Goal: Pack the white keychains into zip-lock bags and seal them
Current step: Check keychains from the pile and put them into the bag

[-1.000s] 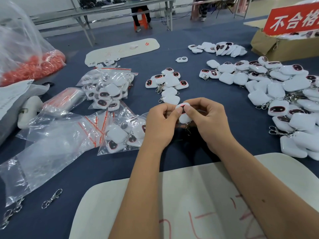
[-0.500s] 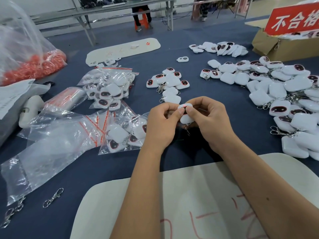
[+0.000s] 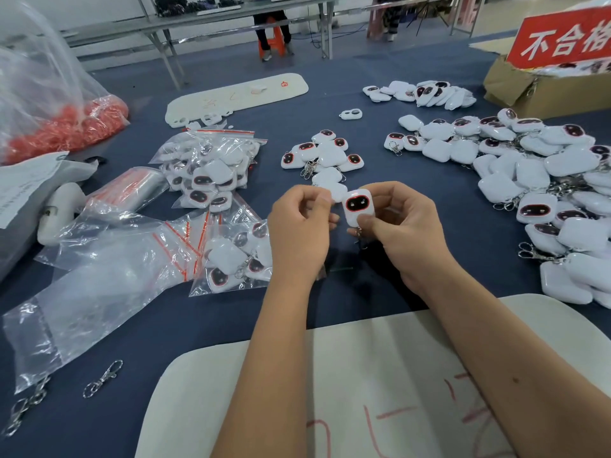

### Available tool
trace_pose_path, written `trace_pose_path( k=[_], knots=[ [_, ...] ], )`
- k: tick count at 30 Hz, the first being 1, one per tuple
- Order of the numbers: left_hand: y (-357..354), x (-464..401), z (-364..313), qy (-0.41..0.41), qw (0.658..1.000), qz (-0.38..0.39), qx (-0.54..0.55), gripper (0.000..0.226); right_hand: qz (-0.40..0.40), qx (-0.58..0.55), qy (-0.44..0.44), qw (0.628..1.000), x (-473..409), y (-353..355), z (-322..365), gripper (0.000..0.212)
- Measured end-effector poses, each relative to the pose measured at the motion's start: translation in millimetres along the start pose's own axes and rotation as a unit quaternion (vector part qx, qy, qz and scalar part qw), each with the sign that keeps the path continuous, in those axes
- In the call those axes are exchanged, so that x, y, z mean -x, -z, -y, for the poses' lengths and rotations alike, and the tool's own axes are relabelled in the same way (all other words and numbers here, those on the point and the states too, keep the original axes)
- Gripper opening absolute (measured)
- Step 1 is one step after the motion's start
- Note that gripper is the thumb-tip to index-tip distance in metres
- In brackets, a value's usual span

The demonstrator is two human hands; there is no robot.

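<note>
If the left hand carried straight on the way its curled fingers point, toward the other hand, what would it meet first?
Probably the white keychain with the dark red-rimmed face, pinched in the right hand; the left hand sits just beside it, though depth is unclear.

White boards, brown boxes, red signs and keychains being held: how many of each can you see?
white boards: 2
cardboard box: 1
red sign: 1
held keychain: 1
Total: 5

Both forearms are bare to the frame edge; neither grip wears gloves.
</note>
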State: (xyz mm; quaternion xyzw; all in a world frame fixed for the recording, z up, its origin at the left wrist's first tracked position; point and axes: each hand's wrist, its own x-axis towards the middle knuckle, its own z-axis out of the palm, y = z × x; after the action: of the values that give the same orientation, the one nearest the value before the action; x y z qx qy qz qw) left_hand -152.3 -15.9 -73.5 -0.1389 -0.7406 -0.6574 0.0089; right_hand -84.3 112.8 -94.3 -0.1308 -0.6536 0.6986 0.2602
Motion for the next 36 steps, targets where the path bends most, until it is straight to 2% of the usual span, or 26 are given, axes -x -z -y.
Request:
trace_pose_path(
  k=[4,6,9,13,15,21,26,30,33,36],
  knots=[
    [16.8,-5.2,-5.9,-0.046,0.991,-0.094,-0.082,0.010,-0.002,0.017,-0.009,1.000,-0.6,-0.1,0.3,0.031],
    [26.0,-6.3,-8.6,-0.069,0.978,-0.116,-0.157,0.008,0.001,0.035,-0.012,0.999,-0.2,-1.2,-0.2,0.031],
    [34.1,-6.3,-10.2,-0.077,0.945,-0.074,-0.309,0.023,-0.011,0.055,-0.010,0.998,-0.6,-2.7,-0.7,0.030],
    [29.1,-5.7,-12.2,-0.018,0.877,0.011,-0.481,0.056,-0.018,0.080,-0.009,0.997,-0.5,-3.1,-1.8,0.031],
    [23.3,-3.3,-11.0,0.004,0.847,0.035,-0.530,0.063,-0.018,0.088,-0.009,0.996,-0.4,-3.0,-1.2,0.032],
    [20.5,-0.8,-7.8,0.023,0.847,0.016,-0.531,0.041,-0.014,0.073,-0.010,0.997,1.3,-2.9,0.3,0.030],
    [12.6,1.6,-1.6,0.039,0.845,-0.026,-0.533,0.058,-0.026,0.081,-0.010,0.996,0.9,-4.4,-0.9,0.021],
    [7.8,2.0,-1.5,0.031,0.849,-0.052,-0.524,0.038,-0.026,0.113,0.008,0.993,1.5,-4.9,-0.9,0.020],
    [12.7,0.5,-2.3,0.021,0.862,-0.039,-0.505,0.025,-0.035,0.126,0.012,0.991,1.2,-4.5,-1.4,0.018],
    [22.6,-6.2,-3.3,0.004,0.882,-0.005,-0.472,0.029,-0.030,0.130,0.011,0.991,2.6,-6.2,-1.7,0.013]
  ],
)
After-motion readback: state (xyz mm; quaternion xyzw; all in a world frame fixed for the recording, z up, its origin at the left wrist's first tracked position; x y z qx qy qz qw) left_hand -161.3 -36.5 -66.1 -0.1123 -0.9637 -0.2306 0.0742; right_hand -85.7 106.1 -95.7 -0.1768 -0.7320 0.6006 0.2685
